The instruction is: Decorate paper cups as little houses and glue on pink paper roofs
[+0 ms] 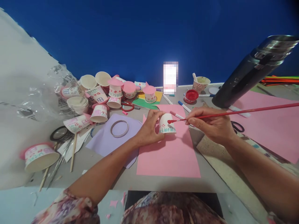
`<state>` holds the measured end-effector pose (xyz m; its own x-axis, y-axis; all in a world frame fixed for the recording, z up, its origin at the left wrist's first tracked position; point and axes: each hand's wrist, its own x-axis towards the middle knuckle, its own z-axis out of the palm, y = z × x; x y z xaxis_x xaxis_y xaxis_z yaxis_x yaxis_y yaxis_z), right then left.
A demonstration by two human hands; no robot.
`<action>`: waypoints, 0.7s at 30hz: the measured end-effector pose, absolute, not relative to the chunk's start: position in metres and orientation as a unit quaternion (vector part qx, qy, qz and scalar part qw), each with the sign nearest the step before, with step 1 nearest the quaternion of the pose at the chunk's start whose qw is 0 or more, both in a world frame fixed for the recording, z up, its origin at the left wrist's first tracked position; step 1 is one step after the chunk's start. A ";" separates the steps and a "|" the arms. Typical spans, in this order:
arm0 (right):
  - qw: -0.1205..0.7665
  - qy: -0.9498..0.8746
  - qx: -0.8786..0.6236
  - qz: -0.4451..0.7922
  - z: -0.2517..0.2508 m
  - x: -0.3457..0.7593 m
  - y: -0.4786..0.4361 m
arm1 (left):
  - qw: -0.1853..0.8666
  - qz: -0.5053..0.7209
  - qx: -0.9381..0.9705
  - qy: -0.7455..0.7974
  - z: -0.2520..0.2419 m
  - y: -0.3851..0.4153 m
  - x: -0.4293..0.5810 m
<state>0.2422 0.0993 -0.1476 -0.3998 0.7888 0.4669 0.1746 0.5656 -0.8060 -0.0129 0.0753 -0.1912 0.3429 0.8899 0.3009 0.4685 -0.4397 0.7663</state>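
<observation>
My left hand (pixel 150 129) grips a white paper cup (pixel 166 124) turned upside down, fingers around its left side. Green grass strokes and small red marks decorate the cup near its rim. In my right hand (pixel 209 124) is a long red paintbrush (pixel 247 110), pinched close to its bristles. The brush tip, loaded with red paint, is at the cup's right side; it seems to touch the wall. Beneath the cup lies a pink sheet of paper (pixel 168 158). A small open pot of red paint (pixel 191 96) stands beyond my right hand.
Several decorated paper cups (pixel 99 112) crowd the left, some with pink paper tops. A roll of tape (pixel 119 128) lies on purple paper (pixel 105 141). Red-handled scissors (pixel 128 107) and markers (pixel 184 106) lie behind. A dark flask (pixel 249 71) stands at right, beside a patterned cup (pixel 201 84).
</observation>
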 end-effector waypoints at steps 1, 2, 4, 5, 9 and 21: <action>0.444 -0.763 -0.318 0.346 -0.147 0.242 0.099 | 0.292 0.363 0.765 0.444 -0.191 0.075 -0.013; 0.441 -0.761 -0.322 0.349 -0.147 0.242 0.099 | 0.294 0.362 0.764 0.446 -0.190 0.075 -0.013; 0.439 -0.755 -0.336 0.353 -0.146 0.241 0.099 | 0.300 0.359 0.761 0.450 -0.189 0.075 -0.013; 0.439 -0.752 -0.343 0.353 -0.146 0.240 0.099 | 0.302 0.357 0.760 0.452 -0.188 0.074 -0.012; 0.448 -0.742 -0.368 0.337 -0.146 0.236 0.099 | 0.298 0.351 0.762 0.455 -0.187 0.073 -0.011; 0.462 -0.734 -0.366 0.337 -0.150 0.232 0.098 | 0.297 0.346 0.772 0.443 -0.186 0.071 -0.008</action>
